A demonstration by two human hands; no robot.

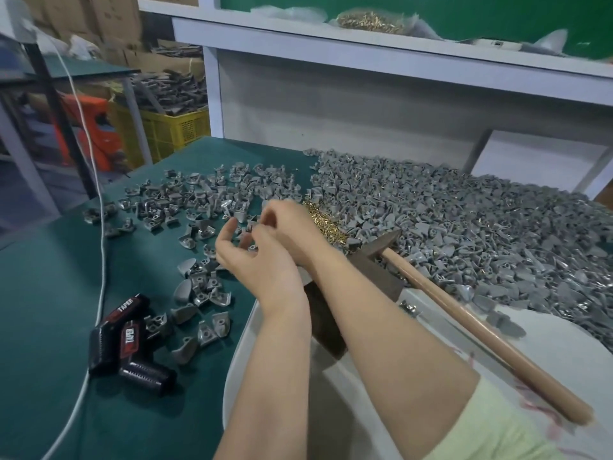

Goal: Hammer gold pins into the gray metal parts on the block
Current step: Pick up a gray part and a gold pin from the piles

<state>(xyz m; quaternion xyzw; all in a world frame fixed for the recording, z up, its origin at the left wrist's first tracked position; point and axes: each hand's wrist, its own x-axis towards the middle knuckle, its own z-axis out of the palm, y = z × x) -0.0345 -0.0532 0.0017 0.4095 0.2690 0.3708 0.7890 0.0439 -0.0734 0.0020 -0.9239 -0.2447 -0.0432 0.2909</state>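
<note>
Gray parts (464, 227) are heaped by gold pins (323, 220); grips of left hand (252, 260) and right hand (288, 227) cannot be told; green mat (49, 293) is exposed leftward.

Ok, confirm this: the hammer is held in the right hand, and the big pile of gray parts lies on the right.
Wrong on the hammer: the head view shows it lying unheld, with nothing gripping its wooden handle, while the right hand is near the gold pins. The big pile of gray parts does lie on the right.
</note>
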